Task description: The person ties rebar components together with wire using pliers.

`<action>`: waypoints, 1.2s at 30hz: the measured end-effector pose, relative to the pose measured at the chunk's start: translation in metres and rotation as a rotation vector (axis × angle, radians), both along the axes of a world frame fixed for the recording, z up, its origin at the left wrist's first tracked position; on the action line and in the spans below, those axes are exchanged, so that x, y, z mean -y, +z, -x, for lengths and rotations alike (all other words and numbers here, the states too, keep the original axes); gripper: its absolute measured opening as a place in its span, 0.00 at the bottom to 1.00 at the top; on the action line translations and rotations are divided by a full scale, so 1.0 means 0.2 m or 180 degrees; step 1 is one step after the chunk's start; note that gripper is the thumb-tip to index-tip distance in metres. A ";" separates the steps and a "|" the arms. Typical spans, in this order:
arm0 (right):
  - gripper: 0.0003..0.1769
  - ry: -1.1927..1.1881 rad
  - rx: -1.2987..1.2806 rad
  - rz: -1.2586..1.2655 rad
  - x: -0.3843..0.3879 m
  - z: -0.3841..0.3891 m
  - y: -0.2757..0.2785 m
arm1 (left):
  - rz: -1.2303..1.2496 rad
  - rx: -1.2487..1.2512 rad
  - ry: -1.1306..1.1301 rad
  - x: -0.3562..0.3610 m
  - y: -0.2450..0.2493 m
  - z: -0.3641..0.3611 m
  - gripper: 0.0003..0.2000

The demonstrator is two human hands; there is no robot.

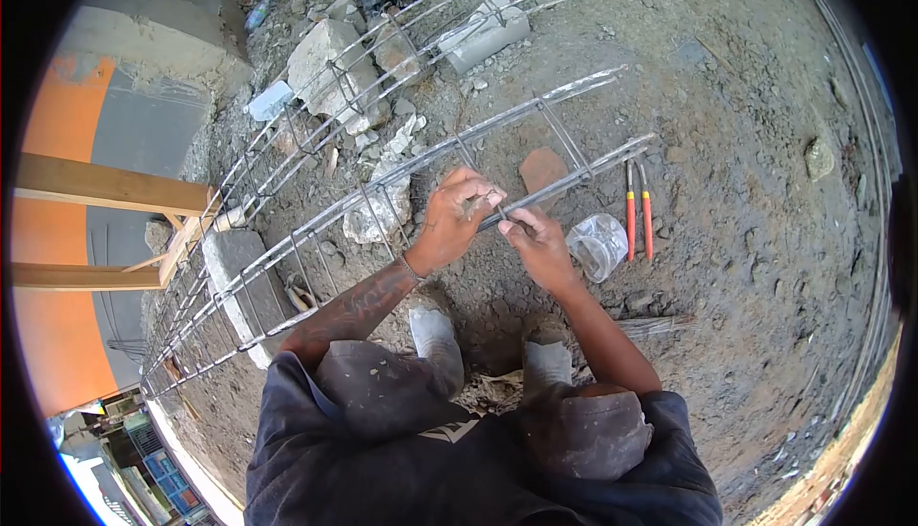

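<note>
Lying lengthwise over rubble-strewn ground, the rebar cage [593,171] is propped on a concrete block [239,268] and is met by both hands at its near long bar, just where a stirrup crosses. The left hand [457,215] is curled closed over that crossing, knuckles up. The right hand [537,247] is set just beside it, fingertips pinched against the same bar (whether a strand of tie wire is caught between them is too small to be told).

The cage is judged to be heavy and stiff across its section, though some sag along so long a frame is to be expected. The bars look as if they would give a sure, unslippery purchase, while cut ends and wire tails should be treated as sharp. A hold is best taken on a long bar close to a stirrup crossing, where the frame is braced. The thin stirrups would likely bend if gripped mid-span.

Pliers [638,220] with orange handles are laid on the dirt near the right hand, with a crumpled plastic bag [598,244] between. A second cage [382,48] is seen farther off, on broken stone.
</note>
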State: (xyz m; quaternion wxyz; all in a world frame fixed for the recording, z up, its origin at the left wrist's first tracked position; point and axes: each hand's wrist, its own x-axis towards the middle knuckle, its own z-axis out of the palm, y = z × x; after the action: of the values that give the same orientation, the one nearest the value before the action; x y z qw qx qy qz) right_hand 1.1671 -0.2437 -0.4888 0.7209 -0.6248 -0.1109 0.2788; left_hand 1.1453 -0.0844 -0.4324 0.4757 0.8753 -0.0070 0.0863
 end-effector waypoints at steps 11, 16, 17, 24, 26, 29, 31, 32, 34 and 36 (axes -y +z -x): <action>0.07 -0.0398 0.0484 -0.0079 -0.04 0.05 -0.08 | -0.0573 0.0326 -0.0881 -0.06 0.10 0.08 0.10; 0.05 -0.0355 0.0165 -0.0331 -0.05 0.02 -0.08 | -0.0637 0.0150 -0.1162 -0.08 0.12 0.11 0.12; 0.05 -0.0352 0.0154 -0.0328 -0.06 0.02 -0.08 | -0.0550 0.0107 -0.1210 -0.09 0.11 0.11 0.13; 0.17 -0.0721 -0.0233 0.0652 -0.14 -0.01 0.02 | -0.0444 -0.0225 -0.0966 -0.07 0.09 0.09 0.11; 0.18 -0.0835 -0.0063 0.0545 -0.15 0.00 0.02 | -0.0379 -0.0398 -0.0542 -0.05 0.11 0.08 0.10; 0.10 -0.0694 0.0001 0.0640 -0.14 0.01 0.05 | -0.0635 -0.0618 -0.0282 -0.06 0.11 0.07 0.09; 0.14 -0.0841 0.0023 0.0369 -0.14 0.02 0.04 | -0.0966 -0.0656 -0.0437 -0.07 0.11 0.06 0.09; 0.14 -0.0828 0.0028 0.0367 -0.14 0.02 0.02 | -0.1441 -0.0847 -0.0424 -0.05 0.13 0.06 0.10; 0.13 -0.0826 0.0039 0.0348 -0.14 0.03 -0.03 | -0.1914 -0.1024 -0.0391 -0.04 0.14 0.07 0.10; 0.12 -0.0867 0.0068 0.0208 -0.13 0.04 -0.01 | -0.2261 -0.1968 -0.0312 -0.02 0.13 0.07 0.12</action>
State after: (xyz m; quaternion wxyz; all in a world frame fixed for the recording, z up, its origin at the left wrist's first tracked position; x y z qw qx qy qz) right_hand 1.1593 -0.2169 -0.4913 0.7301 -0.6601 -0.0235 0.1752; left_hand 1.1304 -0.0798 -0.4070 0.1302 0.9671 0.0646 -0.2086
